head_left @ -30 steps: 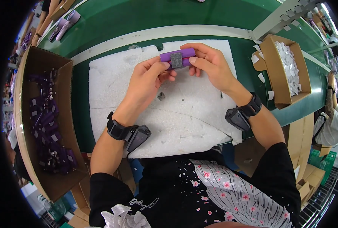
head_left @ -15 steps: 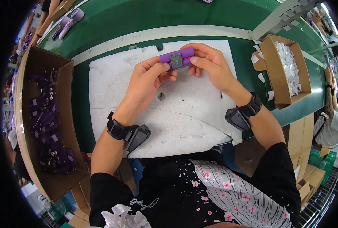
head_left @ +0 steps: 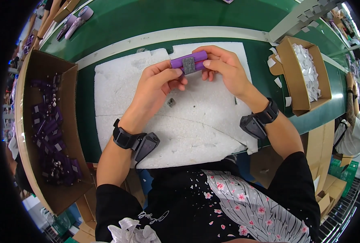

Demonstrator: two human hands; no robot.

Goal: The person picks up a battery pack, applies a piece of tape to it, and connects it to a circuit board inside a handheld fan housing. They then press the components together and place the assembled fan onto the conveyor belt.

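Observation:
A purple battery pack (head_left: pixel 199 56) of two side-by-side cylinders, with a grey foam patch (head_left: pixel 188 65) across its middle and a bit of red showing along its side, is held between my hands. It lies slightly tilted, its right end higher. My left hand (head_left: pixel 155 83) pinches the left end with the thumb on the near side. Around the right end my right hand (head_left: pixel 226 67) is closed, forefinger on top and thumb on the near face. The pack is raised over a white foam board (head_left: pixel 139 101), whose surface has a small dark grey scrap (head_left: pixel 171 102) on it.
An open carton (head_left: pixel 72 121) of purple packs stands at the left. At the right, a smaller carton (head_left: pixel 295 87) holds white paper pieces, several scattered beside it. A pale rail (head_left: pixel 180 33) separates the board from a green belt (head_left: pixel 188 14) carrying purple items (head_left: pixel 75 25).
The purple items on the green belt have shifted slightly right. My left hand and the pack's left end have moved very slightly; both hands keep their hold.

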